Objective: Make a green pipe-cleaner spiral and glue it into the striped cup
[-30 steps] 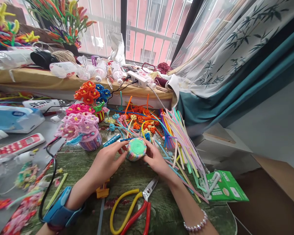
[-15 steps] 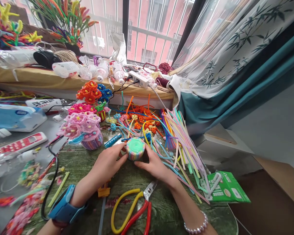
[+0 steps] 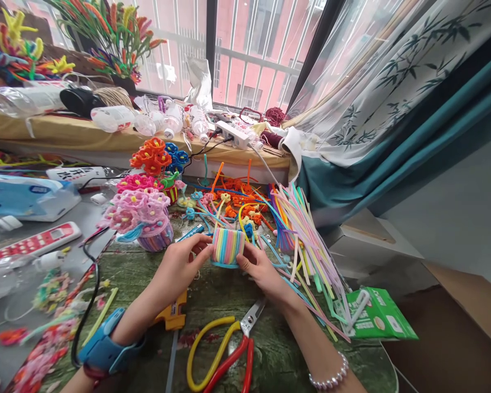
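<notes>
Between my hands is a small round pot wrapped in pastel pipe cleaners (image 3: 228,246), its striped side facing me and a blue rim at the bottom. My left hand (image 3: 185,264) pinches its left side with thumb and fingers. On the right side, my right hand (image 3: 262,271) grips it the same way. Below the hands lie scissors (image 3: 245,327) with one yellow and one red handle, blades partly apart. An orange-yellow tool (image 3: 174,313) sits partly hidden behind my left wrist. A blue tube-like item (image 3: 191,232) lies just beyond my left hand.
Pink pipe-cleaner flowers in a striped pot (image 3: 153,236) stand to the left. Bundled pastel pipe cleaners (image 3: 311,240) spread on the right beside a green packet (image 3: 382,314). Finished orange pieces (image 3: 239,191) lie behind. A black cable (image 3: 94,289) crosses the left; plastic bottles (image 3: 114,117) line the sill.
The pot has been tipped in my hands: its green coiled end faced up before, and now its striped side faces me. Both hands still hold it.
</notes>
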Demonstrator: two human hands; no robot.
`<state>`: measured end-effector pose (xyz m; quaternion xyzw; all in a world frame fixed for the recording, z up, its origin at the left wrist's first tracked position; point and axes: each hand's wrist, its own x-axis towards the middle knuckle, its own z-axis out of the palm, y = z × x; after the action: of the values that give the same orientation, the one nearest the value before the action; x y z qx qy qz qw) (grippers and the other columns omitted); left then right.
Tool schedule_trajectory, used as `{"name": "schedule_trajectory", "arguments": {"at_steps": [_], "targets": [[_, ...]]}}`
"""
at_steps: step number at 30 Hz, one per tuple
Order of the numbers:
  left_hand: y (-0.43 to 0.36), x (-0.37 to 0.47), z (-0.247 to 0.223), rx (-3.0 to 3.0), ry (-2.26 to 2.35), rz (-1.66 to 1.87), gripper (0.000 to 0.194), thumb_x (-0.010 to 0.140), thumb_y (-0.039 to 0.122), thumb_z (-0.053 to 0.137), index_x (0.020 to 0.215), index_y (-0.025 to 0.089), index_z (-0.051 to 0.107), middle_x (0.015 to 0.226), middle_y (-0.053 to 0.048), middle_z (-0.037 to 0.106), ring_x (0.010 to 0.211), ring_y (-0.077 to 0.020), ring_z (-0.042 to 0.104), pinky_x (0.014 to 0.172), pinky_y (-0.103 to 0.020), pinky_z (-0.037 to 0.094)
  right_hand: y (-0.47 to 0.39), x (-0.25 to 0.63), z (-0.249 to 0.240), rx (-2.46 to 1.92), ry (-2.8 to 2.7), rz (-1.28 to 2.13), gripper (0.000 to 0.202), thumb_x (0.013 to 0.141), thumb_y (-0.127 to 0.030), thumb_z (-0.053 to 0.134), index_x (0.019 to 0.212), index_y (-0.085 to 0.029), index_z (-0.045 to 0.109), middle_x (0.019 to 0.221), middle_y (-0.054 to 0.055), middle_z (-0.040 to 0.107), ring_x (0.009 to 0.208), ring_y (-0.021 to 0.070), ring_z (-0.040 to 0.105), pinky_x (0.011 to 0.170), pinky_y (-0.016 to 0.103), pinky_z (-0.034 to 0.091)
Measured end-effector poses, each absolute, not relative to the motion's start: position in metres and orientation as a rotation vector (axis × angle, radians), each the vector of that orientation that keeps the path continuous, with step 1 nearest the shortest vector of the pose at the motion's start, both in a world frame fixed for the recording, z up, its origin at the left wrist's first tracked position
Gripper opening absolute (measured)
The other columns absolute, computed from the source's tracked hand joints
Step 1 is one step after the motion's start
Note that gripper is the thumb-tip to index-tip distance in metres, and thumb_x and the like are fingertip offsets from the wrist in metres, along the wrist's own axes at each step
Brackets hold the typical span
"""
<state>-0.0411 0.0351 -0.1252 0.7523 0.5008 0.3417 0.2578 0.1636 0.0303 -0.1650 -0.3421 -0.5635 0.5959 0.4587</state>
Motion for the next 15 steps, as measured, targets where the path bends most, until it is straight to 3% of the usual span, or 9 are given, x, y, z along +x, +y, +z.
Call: {"name": "schedule_trajectory", "arguments": {"at_steps": [8, 15], "targets": [[0.0358, -0.0422, -0.1276, 1.982, 1.374, 0.932, 0.032, 0.09, 0.045, 0.049, 0.094, 0.018, 0.065, 0.075, -0.002, 0.072, 0.064, -0.0166, 0.064, 0.059, -0.026, 0.048, 0.03, 0.1654, -0.1711, -0.874, -1.36, 1.49, 0.051, 0.093, -0.061, 0.053, 0.123, -0.023, 0.068, 0.107, 0.005, 0.074, 0.105, 0.0254, 0.066, 0.097, 0.041, 0.05], [0.0371, -0.0425, -0.1304, 2.019, 1.381, 0.869, 0.029, 0.09, 0.042, 0.048, 0.097, 0.019, 0.064, 0.081, -0.002, 0.073, 0.071, -0.0182, 0.067, 0.063, -0.027, 0.049, 0.0326, 0.1674, -0.1656, -0.843, -1.436, 1.443, 0.054, 0.09, -0.058, 0.06, 0.136, -0.029, 0.059, 0.131, 0.004, 0.066, 0.126, 0.0257, 0.058, 0.11, 0.041, 0.042]]}}
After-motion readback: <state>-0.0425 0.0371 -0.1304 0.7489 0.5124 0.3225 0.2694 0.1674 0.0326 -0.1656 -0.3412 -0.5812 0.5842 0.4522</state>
